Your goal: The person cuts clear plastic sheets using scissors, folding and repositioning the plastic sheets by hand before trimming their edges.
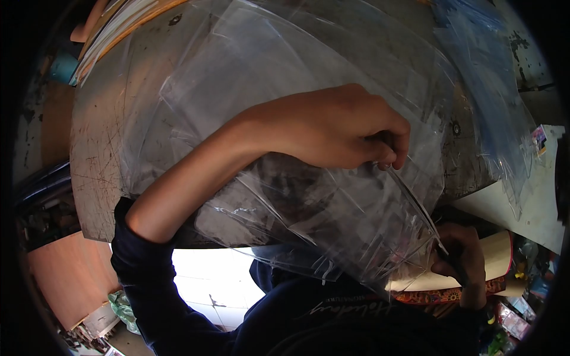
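Clear plastic sheets [237, 65] lie in overlapping layers on the worn table and hang over its near edge. Across them reaches my left hand [338, 127], its thumb and forefinger pinched on the edge of a plastic sheet. My right hand [463, 252], at the lower right beyond the table edge, is closed around the dark handle of a pair of scissors [415, 204]. Their long narrow blades point up and left, with the tip just below my left fingertips. Crumpled plastic lies beside the blades; whether they are spread apart I cannot tell.
The scratched table [98, 172] has a curved left edge. Bluish plastic sheets [484, 77] hang over its right side, near a white board [516, 202]. At the lower right are a cream roll [499, 255] and loose packets. A brown panel [74, 279] stands lower left.
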### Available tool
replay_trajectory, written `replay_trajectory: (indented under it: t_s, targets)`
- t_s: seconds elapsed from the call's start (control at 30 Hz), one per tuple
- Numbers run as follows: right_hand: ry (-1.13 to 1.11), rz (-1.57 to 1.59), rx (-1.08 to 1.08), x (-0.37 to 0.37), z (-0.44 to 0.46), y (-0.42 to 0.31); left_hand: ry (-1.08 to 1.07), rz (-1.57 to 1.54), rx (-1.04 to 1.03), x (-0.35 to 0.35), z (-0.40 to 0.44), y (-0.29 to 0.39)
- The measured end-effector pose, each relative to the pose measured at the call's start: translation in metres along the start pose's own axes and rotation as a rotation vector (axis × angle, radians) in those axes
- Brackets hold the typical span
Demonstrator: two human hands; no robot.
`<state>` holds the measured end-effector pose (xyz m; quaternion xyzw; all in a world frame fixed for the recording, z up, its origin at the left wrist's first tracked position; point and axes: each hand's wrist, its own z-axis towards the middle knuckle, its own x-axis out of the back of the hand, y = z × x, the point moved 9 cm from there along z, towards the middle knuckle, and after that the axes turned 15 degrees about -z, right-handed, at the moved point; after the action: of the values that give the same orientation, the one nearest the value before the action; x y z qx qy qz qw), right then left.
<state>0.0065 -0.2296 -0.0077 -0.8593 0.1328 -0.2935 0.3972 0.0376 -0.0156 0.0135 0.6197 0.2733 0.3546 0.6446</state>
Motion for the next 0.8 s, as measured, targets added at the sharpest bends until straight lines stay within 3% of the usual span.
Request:
replay_trajectory:
  t_s: [0.3,0.4,0.47,0.57,0.8]
  targets:
    - [0.009,0.108,-0.087,-0.005,-0.001,0.008,-0.010,0.019,-0.034,-0.001,0.001,0.001]
    - [0.059,0.085,0.004,0.000,-0.002,0.003,-0.010,0.023,-0.067,-0.002,0.001,0.002]
    - [-0.025,-0.128,-0.097,0.004,-0.006,0.012,-0.018,0.028,-0.022,-0.001,0.001,0.003]
    - [-0.016,-0.277,-0.032,0.006,-0.006,0.012,-0.019,0.029,0.003,-0.002,0.001,0.001]
    - [0.103,-0.312,0.100,0.011,-0.003,0.000,-0.008,0.019,-0.034,-0.001,0.001,0.001]
